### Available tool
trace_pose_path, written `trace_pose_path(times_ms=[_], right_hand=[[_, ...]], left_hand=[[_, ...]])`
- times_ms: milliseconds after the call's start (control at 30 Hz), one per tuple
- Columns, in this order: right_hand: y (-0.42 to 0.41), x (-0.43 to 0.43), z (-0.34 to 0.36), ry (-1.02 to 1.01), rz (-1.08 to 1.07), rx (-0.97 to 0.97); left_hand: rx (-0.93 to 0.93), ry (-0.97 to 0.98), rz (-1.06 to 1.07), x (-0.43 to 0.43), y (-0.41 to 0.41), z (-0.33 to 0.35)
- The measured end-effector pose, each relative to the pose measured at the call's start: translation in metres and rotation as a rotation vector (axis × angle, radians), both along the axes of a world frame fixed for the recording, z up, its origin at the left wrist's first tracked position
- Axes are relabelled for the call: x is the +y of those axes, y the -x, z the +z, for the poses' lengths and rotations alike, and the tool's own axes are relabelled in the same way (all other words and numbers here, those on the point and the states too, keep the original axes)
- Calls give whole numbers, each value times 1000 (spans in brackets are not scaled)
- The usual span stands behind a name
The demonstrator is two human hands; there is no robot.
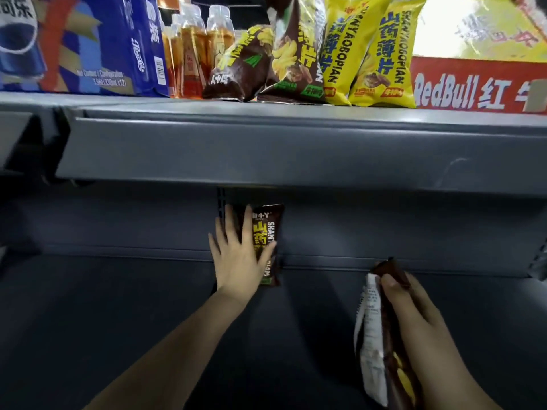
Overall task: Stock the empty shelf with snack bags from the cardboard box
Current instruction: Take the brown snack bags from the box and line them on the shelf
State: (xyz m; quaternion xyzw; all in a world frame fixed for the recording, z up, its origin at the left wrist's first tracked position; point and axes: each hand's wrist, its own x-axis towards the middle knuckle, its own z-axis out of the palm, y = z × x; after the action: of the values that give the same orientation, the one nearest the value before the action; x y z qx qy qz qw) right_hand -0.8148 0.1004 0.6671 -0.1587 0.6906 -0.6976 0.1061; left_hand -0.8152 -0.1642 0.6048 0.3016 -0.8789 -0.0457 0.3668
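Observation:
A dark brown snack bag (268, 229) with yellow lettering stands upright against the back wall of the lower grey shelf (118, 306). My left hand (238, 258) lies flat against its front, fingers spread, thumb across the bag. My right hand (411, 309) grips a second brown snack bag (376, 344) edge-on, its white printed back facing left, held above the right part of the same shelf. The cardboard box is out of view.
The upper shelf (296, 143) juts out overhead. On it stand brown snack bags (266, 63), yellow snack bags (367, 51), tea bottles (192, 51), a blue Pepsi carton (88, 42) and a red RedBull box (473, 87).

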Motion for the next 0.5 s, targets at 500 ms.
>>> trace_pose_path(times_ms=[500], right_hand=[[10,-199,-23,-399,-267,545]], left_hand=[[66,-327,-458,41,-87,3]])
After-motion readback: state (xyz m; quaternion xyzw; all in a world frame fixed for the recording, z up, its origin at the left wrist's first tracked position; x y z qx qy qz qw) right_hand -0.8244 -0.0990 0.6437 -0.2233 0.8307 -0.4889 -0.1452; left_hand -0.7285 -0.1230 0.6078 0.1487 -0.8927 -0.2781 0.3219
